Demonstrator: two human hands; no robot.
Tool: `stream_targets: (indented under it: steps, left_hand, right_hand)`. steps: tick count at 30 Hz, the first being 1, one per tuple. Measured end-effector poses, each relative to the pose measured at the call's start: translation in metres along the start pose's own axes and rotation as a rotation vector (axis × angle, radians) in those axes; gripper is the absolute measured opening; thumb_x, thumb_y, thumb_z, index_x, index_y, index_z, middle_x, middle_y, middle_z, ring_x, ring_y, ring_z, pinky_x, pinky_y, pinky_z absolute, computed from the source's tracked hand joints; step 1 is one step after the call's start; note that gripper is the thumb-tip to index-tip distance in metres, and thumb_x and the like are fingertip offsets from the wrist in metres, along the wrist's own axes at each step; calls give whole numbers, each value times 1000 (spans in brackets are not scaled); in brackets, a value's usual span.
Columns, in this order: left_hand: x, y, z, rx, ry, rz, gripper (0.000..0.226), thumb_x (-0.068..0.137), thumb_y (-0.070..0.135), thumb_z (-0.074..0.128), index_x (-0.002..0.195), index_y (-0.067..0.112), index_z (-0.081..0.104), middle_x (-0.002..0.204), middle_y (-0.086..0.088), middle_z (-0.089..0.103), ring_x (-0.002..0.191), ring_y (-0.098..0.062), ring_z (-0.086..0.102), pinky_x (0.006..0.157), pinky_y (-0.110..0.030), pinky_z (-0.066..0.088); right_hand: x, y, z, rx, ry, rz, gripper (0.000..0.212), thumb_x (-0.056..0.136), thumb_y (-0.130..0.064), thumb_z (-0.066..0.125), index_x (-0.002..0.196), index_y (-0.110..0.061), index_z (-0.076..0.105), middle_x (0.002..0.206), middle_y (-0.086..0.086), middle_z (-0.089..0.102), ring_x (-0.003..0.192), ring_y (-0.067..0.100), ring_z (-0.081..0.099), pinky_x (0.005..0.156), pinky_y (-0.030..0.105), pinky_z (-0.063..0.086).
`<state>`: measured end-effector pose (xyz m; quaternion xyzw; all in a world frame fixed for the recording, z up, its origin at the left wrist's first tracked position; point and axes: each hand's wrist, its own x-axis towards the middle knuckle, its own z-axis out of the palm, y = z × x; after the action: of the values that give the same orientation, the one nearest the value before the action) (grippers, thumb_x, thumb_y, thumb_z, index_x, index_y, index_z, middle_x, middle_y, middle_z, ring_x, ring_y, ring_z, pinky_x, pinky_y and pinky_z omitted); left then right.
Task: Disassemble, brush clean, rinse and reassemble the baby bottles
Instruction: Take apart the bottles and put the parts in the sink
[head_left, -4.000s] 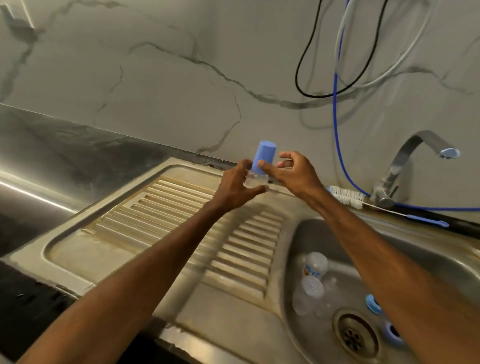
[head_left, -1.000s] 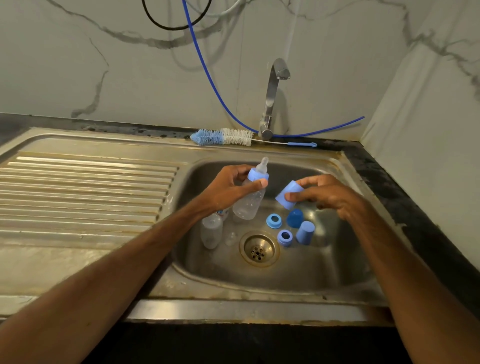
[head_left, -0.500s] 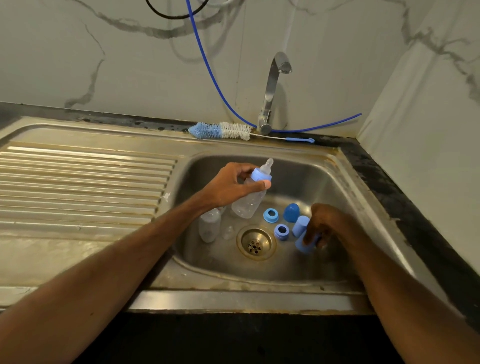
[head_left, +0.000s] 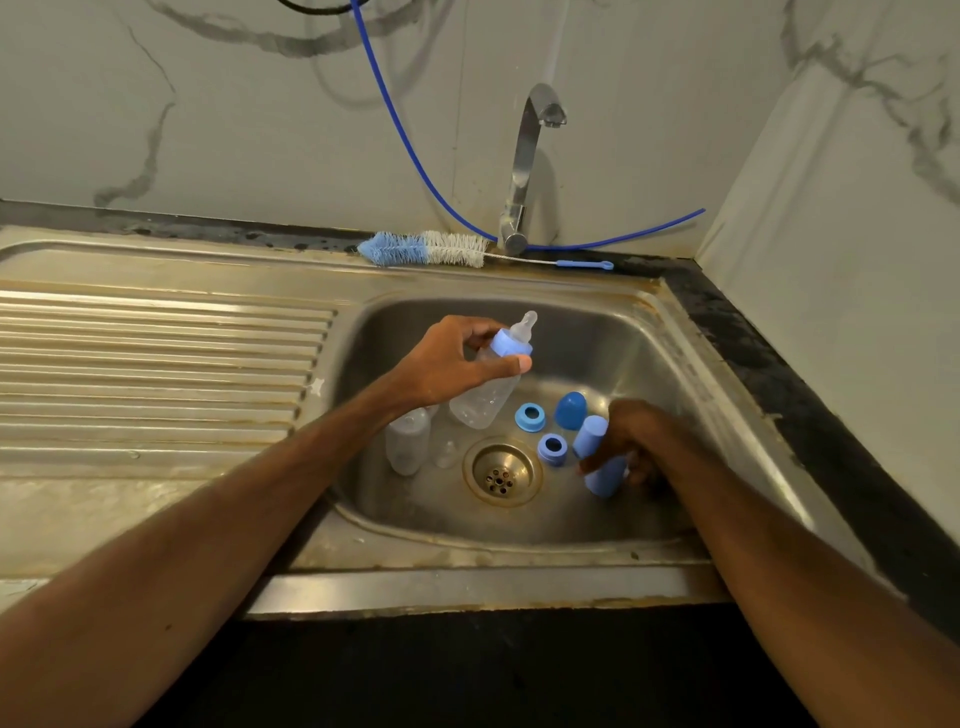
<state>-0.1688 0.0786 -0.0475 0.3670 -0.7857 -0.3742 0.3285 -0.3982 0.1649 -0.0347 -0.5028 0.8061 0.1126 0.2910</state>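
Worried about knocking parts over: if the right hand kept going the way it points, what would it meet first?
Likely the upright cap, close beside the right hand, which grips a second cap; the ring lies just past. Depth is unclear.

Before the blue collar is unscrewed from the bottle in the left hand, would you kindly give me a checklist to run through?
1. Left hand grip on the bottle: ok, fingers and thumb curl round its neck.
2. Right hand free to twist: not ok, it holds a blue cap low in the sink.
3. Bottle above the sink: ok.
4. Collar and teat on the bottle: ok.
5. Brush within reach: ok, it lies on the rim behind the sink.
6. Bottle empty: cannot tell.
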Motion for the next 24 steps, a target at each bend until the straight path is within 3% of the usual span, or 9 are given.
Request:
stream_targets:
  steps: [2, 4, 7, 11, 14, 18, 21, 24]
  left_hand:
    - [0, 1, 0, 28, 2, 7, 44, 85, 49, 78, 118, 20, 72, 104, 8, 74, 93, -9, 71, 77, -22, 60]
    - [-1, 2, 1, 69, 12, 10, 45, 85, 51, 77, 118, 21, 72, 104, 8, 74, 92, -9, 70, 75, -20, 59]
    - [-3, 3, 1, 163, 74, 55, 49, 84, 57, 76, 119, 23, 73, 107, 9, 74, 93, -7, 70, 79, -23, 59]
    - [-5, 6, -2, 227, 152, 140, 56, 83, 55, 78, 129, 24, 70, 115, 9, 75, 100, -3, 68, 87, -18, 54]
    - [-5, 10, 0, 306, 145, 194, 62, 86, 51, 77, 138, 20, 64, 122, 2, 74, 103, -5, 68, 90, -22, 55]
    - [-4, 4, 3, 405, 123, 141, 82, 85, 55, 75, 149, 12, 49, 135, -7, 67, 118, -18, 64, 102, -37, 52]
    - [-4, -3, 0, 420, 119, 112, 92, 77, 59, 81, 150, 16, 45, 141, -2, 60, 126, -17, 57, 109, -40, 47]
    - [-3, -3, -6, 390, 126, 137, 75, 76, 53, 85, 136, 18, 57, 126, 2, 67, 110, -11, 63, 94, -36, 56]
  right_hand:
    - [-5, -4, -11, 61, 47, 44, 79, 76, -44, 86, 133, -4, 48, 104, 15, 65, 88, 28, 71, 72, 38, 59]
    - [-6, -6, -28, 121, 159, -6, 72, 71, -44, 90, 117, -2, 55, 88, 12, 68, 73, 23, 71, 62, 34, 58]
    - [-12, -10, -52, 247, 178, -229, 51, 70, -47, 88, 99, -9, 71, 86, 9, 77, 78, 18, 75, 75, 34, 62]
    - [-34, -34, -58, 715, 7, -563, 57, 65, -48, 87, 109, -16, 70, 96, 5, 79, 89, 16, 77, 69, 24, 60]
    - [-25, -55, -47, 812, 51, -613, 41, 78, -36, 84, 106, -9, 73, 92, 11, 78, 86, 22, 77, 73, 29, 63]
    - [-10, -59, -38, 863, 84, -636, 41, 76, -23, 88, 108, -4, 72, 92, 15, 78, 87, 28, 77, 78, 37, 63]
    - [-4, -47, -42, 1010, 80, -638, 40, 78, -12, 85, 114, -1, 70, 101, 17, 77, 92, 27, 77, 79, 34, 63]
    - [-3, -32, -46, 1116, 76, -623, 43, 79, -10, 82, 119, 1, 68, 102, 16, 77, 93, 27, 76, 71, 25, 62]
